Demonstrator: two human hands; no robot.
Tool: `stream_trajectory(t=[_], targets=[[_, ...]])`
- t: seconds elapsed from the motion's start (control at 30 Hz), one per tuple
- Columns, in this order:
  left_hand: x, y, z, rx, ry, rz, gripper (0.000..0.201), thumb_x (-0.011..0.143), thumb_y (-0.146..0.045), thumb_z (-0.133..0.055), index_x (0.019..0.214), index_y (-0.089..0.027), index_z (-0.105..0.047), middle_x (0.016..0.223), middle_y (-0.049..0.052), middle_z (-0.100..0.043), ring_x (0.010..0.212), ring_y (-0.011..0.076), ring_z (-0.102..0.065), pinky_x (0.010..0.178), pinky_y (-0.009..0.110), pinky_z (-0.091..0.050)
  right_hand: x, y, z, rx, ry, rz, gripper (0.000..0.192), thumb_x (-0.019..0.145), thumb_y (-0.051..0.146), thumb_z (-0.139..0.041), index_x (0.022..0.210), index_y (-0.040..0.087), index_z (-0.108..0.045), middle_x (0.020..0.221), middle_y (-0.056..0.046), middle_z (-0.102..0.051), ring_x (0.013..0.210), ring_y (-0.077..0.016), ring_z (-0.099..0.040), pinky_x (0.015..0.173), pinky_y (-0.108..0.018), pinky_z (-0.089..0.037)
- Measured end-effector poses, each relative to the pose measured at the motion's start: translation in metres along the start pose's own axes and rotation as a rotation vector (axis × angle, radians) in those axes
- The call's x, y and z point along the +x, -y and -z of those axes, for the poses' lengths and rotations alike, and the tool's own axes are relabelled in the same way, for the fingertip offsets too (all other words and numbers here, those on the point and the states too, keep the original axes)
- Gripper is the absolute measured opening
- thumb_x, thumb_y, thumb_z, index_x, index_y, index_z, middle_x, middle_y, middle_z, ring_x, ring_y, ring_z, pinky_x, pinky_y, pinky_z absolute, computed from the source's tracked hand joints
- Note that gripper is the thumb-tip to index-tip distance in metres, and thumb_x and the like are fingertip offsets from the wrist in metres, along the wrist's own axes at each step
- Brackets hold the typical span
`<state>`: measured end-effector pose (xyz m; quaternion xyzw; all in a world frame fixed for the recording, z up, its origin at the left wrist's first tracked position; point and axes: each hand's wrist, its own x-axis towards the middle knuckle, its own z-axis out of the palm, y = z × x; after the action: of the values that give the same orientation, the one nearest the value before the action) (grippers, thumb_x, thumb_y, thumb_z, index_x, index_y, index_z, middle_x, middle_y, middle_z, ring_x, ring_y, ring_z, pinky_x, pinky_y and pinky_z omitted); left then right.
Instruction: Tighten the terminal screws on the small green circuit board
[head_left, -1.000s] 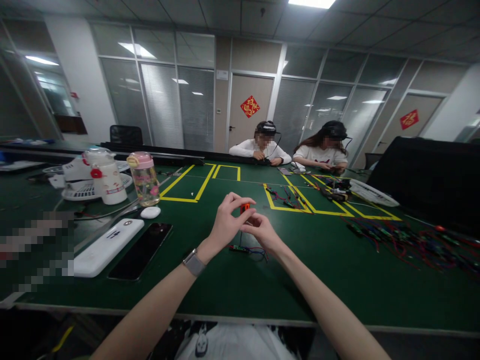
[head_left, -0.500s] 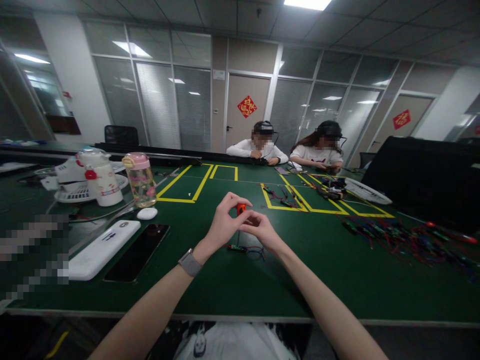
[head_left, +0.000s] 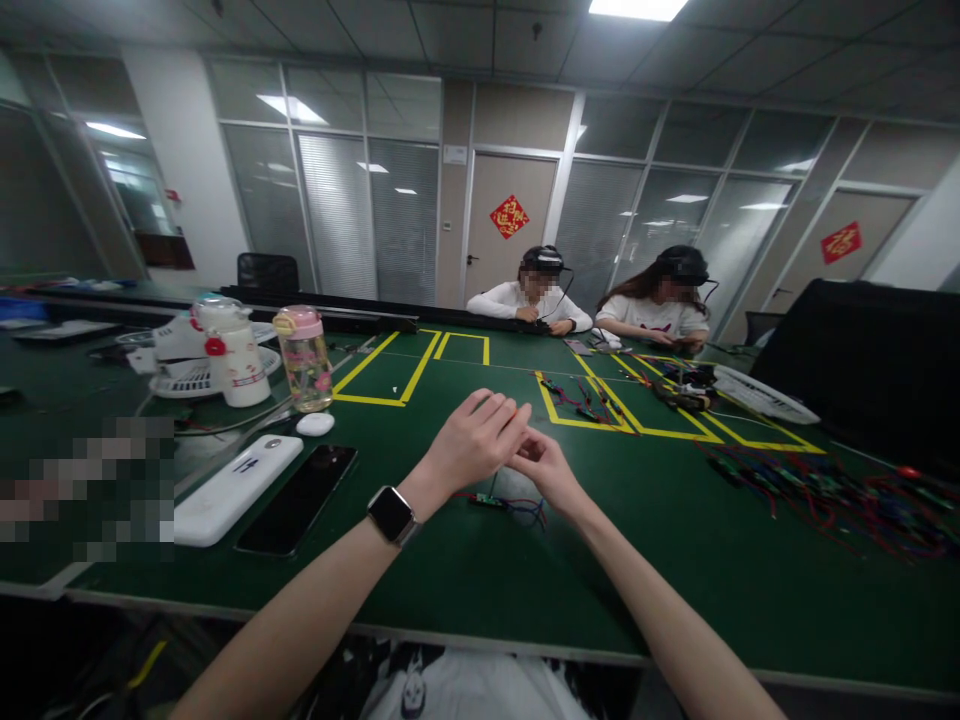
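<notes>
My left hand [head_left: 480, 440] is wrapped round the orange handle of a screwdriver [head_left: 493, 484], covering nearly all of it. Below the fingers the thin shaft runs down to a small green circuit board [head_left: 487, 499] on the table. Red and blue wires [head_left: 531, 508] trail from the board to the right. My right hand [head_left: 546, 468] is closed beside the left one, its fingertips pinched at the lower part of the screwdriver, though the exact contact is hidden. A watch [head_left: 391, 514] sits on my left wrist.
On the left of the green table are a power bank [head_left: 238, 490], a phone [head_left: 298, 500], a white case [head_left: 315, 424] and bottles [head_left: 304, 358]. Wired boards [head_left: 825, 500] pile up at right; others lie inside yellow tape. Two people [head_left: 540, 290] sit across the table.
My left hand has rolled over the screwdriver handle, so its back now faces up and the orange hardly shows. The whole view has shifted a little.
</notes>
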<state>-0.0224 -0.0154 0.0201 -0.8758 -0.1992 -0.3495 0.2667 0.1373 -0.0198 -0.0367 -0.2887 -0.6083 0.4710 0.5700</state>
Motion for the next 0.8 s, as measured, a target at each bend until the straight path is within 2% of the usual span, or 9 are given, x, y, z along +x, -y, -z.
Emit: stream_trajectory(t=[0.17, 0.23, 0.33, 0.43, 0.53, 0.63, 0.73, 0.8], targets=[[0.01, 0.005, 0.003, 0.025, 0.096, -0.098, 0.032, 0.096, -0.018, -0.033, 0.114, -0.011, -0.058, 0.094, 0.013, -0.064, 0.093, 0.0235, -0.058, 0.091, 0.04, -0.042, 0.0, 0.003, 0.005, 0.022, 0.062, -0.032, 0.03, 0.065, 0.028, -0.082, 0.088, 0.02, -0.065, 0.084, -0.001, -0.069, 0.081, -0.018, -0.064, 0.079, -0.031, -0.048], [0.008, 0.006, 0.0, 0.032, 0.052, -0.112, 0.03, 0.095, -0.019, -0.035, 0.113, -0.011, -0.058, 0.093, 0.012, -0.065, 0.091, 0.0231, -0.058, 0.09, 0.04, -0.042, 0.0, 0.004, 0.006, 0.007, 0.097, -0.043, 0.028, 0.067, 0.028, -0.081, 0.087, 0.019, -0.065, 0.082, -0.001, -0.069, 0.079, -0.0172, -0.063, 0.077, -0.03, -0.048], [0.001, 0.006, -0.007, 0.084, -0.094, -0.071, 0.029, 0.094, -0.02, -0.038, 0.112, -0.01, -0.058, 0.095, 0.013, -0.065, 0.089, 0.0233, -0.059, 0.088, 0.04, -0.044, 0.0, 0.006, 0.005, -0.037, 0.118, -0.043, 0.024, 0.069, 0.03, -0.079, 0.083, 0.018, -0.064, 0.078, 0.0, -0.066, 0.076, -0.0159, -0.062, 0.076, -0.029, -0.048], [-0.004, 0.004, -0.012, 0.152, -0.14, -0.096, 0.03, 0.093, -0.019, -0.04, 0.115, -0.011, -0.058, 0.098, 0.012, -0.067, 0.092, 0.0225, -0.06, 0.09, 0.04, -0.045, -0.001, 0.007, 0.005, -0.103, 0.129, -0.038, 0.027, 0.068, 0.033, -0.079, 0.084, 0.017, -0.062, 0.08, 0.0, -0.066, 0.079, -0.0168, -0.061, 0.079, -0.031, -0.048], [-0.006, 0.001, -0.011, 0.198, -0.18, -0.099, 0.033, 0.092, -0.02, -0.042, 0.119, -0.009, -0.057, 0.109, 0.013, -0.067, 0.102, 0.0233, -0.06, 0.094, 0.04, -0.045, -0.004, 0.006, 0.009, -0.266, 0.201, -0.07, 0.035, 0.065, 0.031, -0.081, 0.089, 0.017, -0.062, 0.088, -0.002, -0.065, 0.084, -0.0184, -0.06, 0.081, -0.032, -0.047], [-0.006, -0.001, -0.009, 0.197, -0.169, -0.087, 0.036, 0.092, -0.018, -0.042, 0.124, -0.008, -0.055, 0.121, 0.015, -0.063, 0.113, 0.024, -0.057, 0.098, 0.04, -0.044, -0.008, 0.003, 0.016, -0.561, 0.302, -0.148, 0.044, 0.055, 0.026, -0.086, 0.09, 0.016, -0.062, 0.085, -0.001, -0.062, 0.078, -0.0172, -0.056, 0.072, -0.029, -0.046], [-0.005, -0.002, -0.007, 0.174, -0.157, -0.068, 0.038, 0.092, -0.015, -0.041, 0.126, -0.007, -0.052, 0.116, 0.014, -0.065, 0.108, 0.0229, -0.06, 0.097, 0.04, -0.046, -0.011, -0.004, 0.019, -0.721, 0.434, -0.239, 0.037, 0.057, 0.024, -0.085, 0.086, 0.016, -0.063, 0.074, 0.002, -0.058, 0.067, -0.0136, -0.051, 0.059, -0.024, -0.04], [-0.004, -0.002, -0.005, 0.147, -0.143, -0.055, 0.038, 0.092, -0.015, -0.042, 0.128, -0.005, -0.05, 0.107, 0.014, -0.067, 0.101, 0.0223, -0.062, 0.093, 0.039, -0.048, -0.012, -0.01, 0.018, -0.757, 0.453, -0.253, 0.026, 0.064, 0.022, -0.08, 0.083, 0.016, -0.064, 0.068, 0.004, -0.055, 0.061, -0.0116, -0.048, 0.054, -0.023, -0.035]])
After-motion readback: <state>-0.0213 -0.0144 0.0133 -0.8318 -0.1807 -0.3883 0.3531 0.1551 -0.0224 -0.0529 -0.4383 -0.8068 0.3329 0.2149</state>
